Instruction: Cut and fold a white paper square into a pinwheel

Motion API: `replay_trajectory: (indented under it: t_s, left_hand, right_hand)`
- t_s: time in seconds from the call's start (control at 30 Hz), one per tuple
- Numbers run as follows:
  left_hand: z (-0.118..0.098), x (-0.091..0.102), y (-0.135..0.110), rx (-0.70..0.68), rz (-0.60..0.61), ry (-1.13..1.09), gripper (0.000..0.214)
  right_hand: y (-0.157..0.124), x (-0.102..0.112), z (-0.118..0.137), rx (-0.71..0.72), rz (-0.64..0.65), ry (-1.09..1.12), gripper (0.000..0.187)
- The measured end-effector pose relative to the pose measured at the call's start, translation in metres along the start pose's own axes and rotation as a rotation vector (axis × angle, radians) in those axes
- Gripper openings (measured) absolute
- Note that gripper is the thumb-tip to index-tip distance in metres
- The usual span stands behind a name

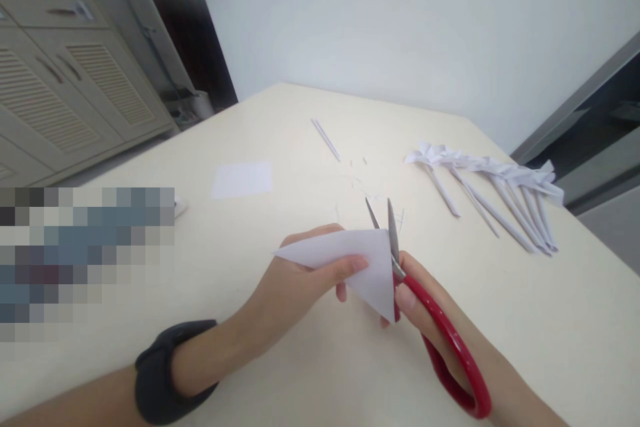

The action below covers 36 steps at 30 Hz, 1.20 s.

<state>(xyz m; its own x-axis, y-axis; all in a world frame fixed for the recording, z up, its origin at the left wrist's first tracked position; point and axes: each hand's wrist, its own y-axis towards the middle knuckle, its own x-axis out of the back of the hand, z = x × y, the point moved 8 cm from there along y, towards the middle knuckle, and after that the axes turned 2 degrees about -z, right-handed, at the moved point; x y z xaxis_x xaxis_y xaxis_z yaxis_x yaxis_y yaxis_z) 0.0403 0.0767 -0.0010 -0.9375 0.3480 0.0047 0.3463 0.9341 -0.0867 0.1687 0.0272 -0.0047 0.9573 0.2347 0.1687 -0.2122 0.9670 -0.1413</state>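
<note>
My left hand (320, 273), with a black band on its wrist, pinches a triangular piece of white paper (350, 247), thumb on top and fingers underneath. My right hand (420, 307) is closed around red-handled scissors (455, 340). The scissor blades stand apart and point away from me, at the right edge of the paper. I cannot tell whether they are cutting into it. Part of the near handle is hidden behind the paper and my fingers. Small paper scraps (367, 190) lie on the table just beyond the blades.
The pale table (280, 120) carries a flat white paper sheet (243, 179) at left and two thin paper sticks (326, 140) farther back. At right lies a row of folded paper pieces with rolled stems (490, 170). A white wall rises behind; a slatted cabinet (75, 73) stands left.
</note>
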Motion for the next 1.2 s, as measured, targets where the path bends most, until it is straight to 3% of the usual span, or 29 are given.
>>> replay_trajectory:
  t_s: [0.3, 0.43, 0.53, 0.77, 0.93, 1.07, 1.2]
  left_hand:
    - [-0.003, -0.002, -0.001, 0.004, 0.008, 0.038, 0.013]
    - [0.000, -0.006, 0.000, 0.089, 0.073, 0.042, 0.013]
    - [0.001, -0.008, 0.000, 0.094, 0.069, 0.092, 0.013]
    - [0.002, -0.013, 0.001, 0.109, 0.131, 0.131, 0.009]
    - [0.004, -0.009, 0.005, 0.127, 0.194, 0.114, 0.019]
    - [0.012, -0.011, 0.009, 0.093, 0.213, 0.078, 0.021]
    - [0.012, -0.023, 0.003, 0.088, 0.320, 0.101, 0.026]
  right_hand:
    - [0.004, 0.010, 0.001, -0.016, -0.010, -0.067, 0.019]
    - [0.019, 0.051, -0.006, -0.024, -0.253, -0.364, 0.015]
    - [0.025, 0.073, -0.004, 0.081, -0.423, -0.697, 0.024]
    - [0.036, 0.062, -0.018, 0.187, -0.357, -0.927, 0.028]
    - [0.036, 0.056, -0.011, 0.270, -0.357, -0.877, 0.024]
    - [0.030, 0.060, 0.004, 0.258, -0.371, -0.636, 0.023]
    - [0.027, 0.041, 0.008, 0.155, -0.127, -0.331, 0.025]
